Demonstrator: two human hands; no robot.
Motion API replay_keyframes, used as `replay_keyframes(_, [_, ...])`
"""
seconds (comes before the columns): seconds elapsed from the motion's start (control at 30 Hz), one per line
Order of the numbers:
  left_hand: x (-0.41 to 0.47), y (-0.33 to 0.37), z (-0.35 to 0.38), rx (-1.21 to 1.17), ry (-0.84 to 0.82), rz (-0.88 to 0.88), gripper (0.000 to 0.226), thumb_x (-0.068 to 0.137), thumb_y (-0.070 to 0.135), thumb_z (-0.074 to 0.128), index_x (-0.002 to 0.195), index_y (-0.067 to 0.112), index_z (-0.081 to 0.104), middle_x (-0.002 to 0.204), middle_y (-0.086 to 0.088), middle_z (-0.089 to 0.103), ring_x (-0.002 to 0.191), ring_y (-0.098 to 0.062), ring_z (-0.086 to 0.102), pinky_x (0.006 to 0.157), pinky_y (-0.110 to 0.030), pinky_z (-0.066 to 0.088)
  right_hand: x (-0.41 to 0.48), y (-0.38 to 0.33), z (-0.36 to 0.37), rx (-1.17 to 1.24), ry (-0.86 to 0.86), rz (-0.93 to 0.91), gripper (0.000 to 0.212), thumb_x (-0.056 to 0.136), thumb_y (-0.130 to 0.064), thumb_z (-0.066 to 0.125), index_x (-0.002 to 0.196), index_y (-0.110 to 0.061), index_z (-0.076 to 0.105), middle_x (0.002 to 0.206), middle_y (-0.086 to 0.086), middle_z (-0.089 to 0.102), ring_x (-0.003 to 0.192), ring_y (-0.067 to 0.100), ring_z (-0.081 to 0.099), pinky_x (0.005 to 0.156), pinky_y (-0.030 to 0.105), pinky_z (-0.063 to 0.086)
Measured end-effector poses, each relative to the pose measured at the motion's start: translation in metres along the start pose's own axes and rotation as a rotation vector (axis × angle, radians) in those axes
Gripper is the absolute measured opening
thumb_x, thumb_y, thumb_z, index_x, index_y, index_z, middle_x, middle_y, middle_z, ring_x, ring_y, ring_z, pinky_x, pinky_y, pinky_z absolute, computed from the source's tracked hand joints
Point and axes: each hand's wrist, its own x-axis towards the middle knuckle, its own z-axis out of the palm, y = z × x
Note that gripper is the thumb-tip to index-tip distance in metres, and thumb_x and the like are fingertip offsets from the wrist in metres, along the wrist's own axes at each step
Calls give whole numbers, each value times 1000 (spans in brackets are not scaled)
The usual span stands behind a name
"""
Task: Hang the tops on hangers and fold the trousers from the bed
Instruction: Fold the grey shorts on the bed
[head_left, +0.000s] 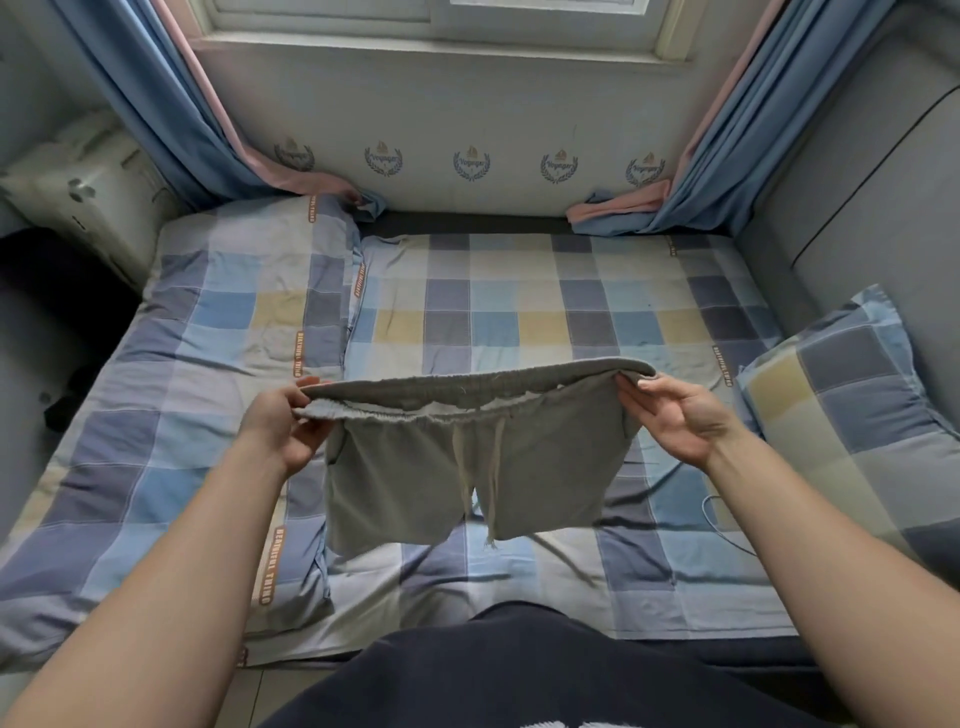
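With left hand at nine o'clock and right hand at three o'clock, pinched the elastic waistband of grey cotton drawstring shorts, hung mid-air over the blue-and-yellow checked bed, likely stretched taut to level both legs before folding. Counted one pair of shorts, two pale drawcords, one checked pillow at four o'clock.

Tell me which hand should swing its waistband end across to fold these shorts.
Probably right: the right hand pinches the waistband at its raised corner and can cross; the left hand, gripping the grey shorts, anchors.
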Motion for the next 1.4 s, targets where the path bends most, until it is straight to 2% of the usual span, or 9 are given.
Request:
replay_keyframes(0.2, [-6,47,40,381,-101,312,31,82,-1,41,94,12,66,91,-9,61,82,-20,55,69,-27,48,0,-43,39,-177,80,-250,17,97,9,49,99,1,64,88,16,72,83,21,73,86,36,59])
replay_keyframes(0.47, [-38,97,80,1219,-252,1105,56,74,-10,63,125,14,64,117,-9,63,106,-24,60,98,-34,49,4,-129,85,-212,56,-486,11,97,4,54,96,-3,62,76,7,77,76,19,76,72,31,63])
replay_keyframes(0.63, [-56,139,110,1186,-181,1468,25,81,1,79,104,7,72,96,0,63,87,-18,58,84,-29,48,0,-192,112,-370,94,-647,10,94,3,61,91,-7,62,81,11,75,73,21,76,67,33,63])
replay_keyframes(0.73, [-64,173,132,1052,-117,1432,11,92,15,70,92,5,68,78,-9,64,76,-27,56,78,-36,50,-6,-227,125,-704,224,-856,12,91,-11,72,85,-18,64,83,3,71,73,17,67,66,27,55])
replay_keyframes(0.87, [-91,216,164,736,-115,1220,21,93,27,69,79,42,74,78,12,69,71,3,61,68,-10,46,-22,-273,148,-948,281,-1062,19,91,-24,73,78,-22,60,78,-6,65,71,13,56,67,29,46])
replay_keyframes(1.0, [-106,257,195,331,-221,851,12,95,27,67,94,19,76,87,0,77,89,-20,71,81,-31,57,-35,-306,176,-1016,254,-1102,17,96,-29,67,83,-20,59,79,-7,67,69,9,58,62,20,44])
replay_keyframes(1.13, [-116,283,220,396,-68,693,30,94,38,67,103,9,69,91,-10,75,81,-27,71,59,-31,58,-48,-328,210,-1074,281,-1122,18,97,-25,64,84,-15,57,83,9,67,73,23,59,62,29,45])
replay_keyframes(1.23, [-129,292,236,471,6,661,35,98,36,61,113,5,69,102,-12,73,92,-30,70,79,-40,61,-62,-335,237,-1050,309,-1057,20,96,-25,62,82,-11,57,81,12,65,67,26,64,49,27,51])
replay_keyframes(1.4, [-163,279,270,458,-215,580,26,106,23,50,101,9,72,86,-10,76,85,-23,72,67,-34,61,-89,-320,288,-900,134,-811,16,97,-21,56,87,-9,61,84,12,66,67,25,67,55,33,58])
